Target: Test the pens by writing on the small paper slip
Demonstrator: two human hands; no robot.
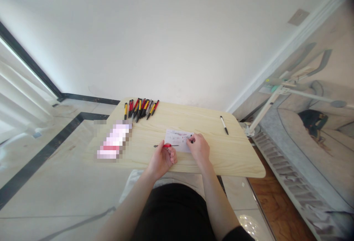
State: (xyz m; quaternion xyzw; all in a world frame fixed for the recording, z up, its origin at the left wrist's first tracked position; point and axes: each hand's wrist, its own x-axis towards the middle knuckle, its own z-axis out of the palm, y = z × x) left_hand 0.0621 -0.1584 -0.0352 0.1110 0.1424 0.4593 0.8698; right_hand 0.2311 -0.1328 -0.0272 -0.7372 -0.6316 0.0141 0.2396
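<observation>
My left hand (162,158) has its thumb and fingers closed on a red pen (167,145). The pen lies level across the fingers, with a thin dark rod sticking out to the right and a narrow dark end to the left. To the right, my right hand (199,147) pinches a small black piece (191,141), mostly hidden by the fingers. Under both hands' fingertips is a white sheet of paper (172,136) with dark and reddish scribbles. The paper rests near the front of the pale wooden table (221,156).
Several red, yellow, grey and black pens (142,108) lie in a pile at the table's back left. A white and black pen (224,125) lies alone at the right. A pixelated pinkish object (114,139) is at the left, and a white metal stand (264,112) stands beyond the right edge.
</observation>
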